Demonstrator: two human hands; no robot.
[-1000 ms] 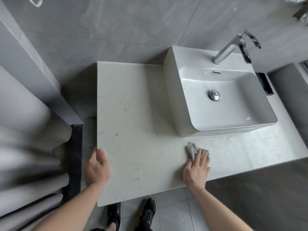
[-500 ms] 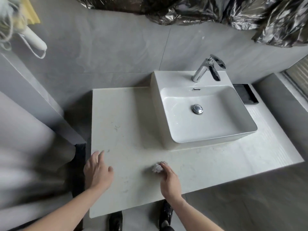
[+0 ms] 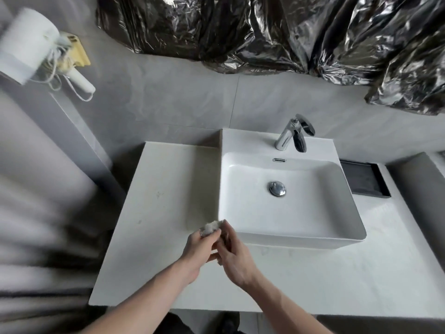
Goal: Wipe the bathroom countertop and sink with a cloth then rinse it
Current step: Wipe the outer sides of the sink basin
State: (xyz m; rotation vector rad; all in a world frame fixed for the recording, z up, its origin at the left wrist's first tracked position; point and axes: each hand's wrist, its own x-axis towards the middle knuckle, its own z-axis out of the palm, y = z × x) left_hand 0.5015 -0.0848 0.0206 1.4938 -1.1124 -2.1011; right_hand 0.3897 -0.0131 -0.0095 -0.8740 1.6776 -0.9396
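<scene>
Grey-tiled bathroom; a pale stone countertop (image 3: 168,237) runs beneath both hands. Nearest the viewer, the left hand (image 3: 196,251) and right hand (image 3: 234,257) meet above the counter, lifted clear of it. Between them sits the cloth (image 3: 210,228), a small grey-white wad: left fingers curl around it from below, while the right hand's fingers pinch its near side, so both hands grasp it, apparently bunching or refolding it. Just beyond the fingertips stands the sink (image 3: 289,208), a white square basin raised on the counter, its near left corner almost touching the cloth. Farther on, past the drain (image 3: 277,188), the tap (image 3: 292,136) is closed; no water runs. Beyond the right hand and past the basin lies a black tray (image 3: 363,179). Progress, as judged: counter wiping seems paused or ending; the basin shows no sign of wiping under way, and rinsing the cloth remains. Crumpled black plastic (image 3: 265,32) hangs on the far wall.
</scene>
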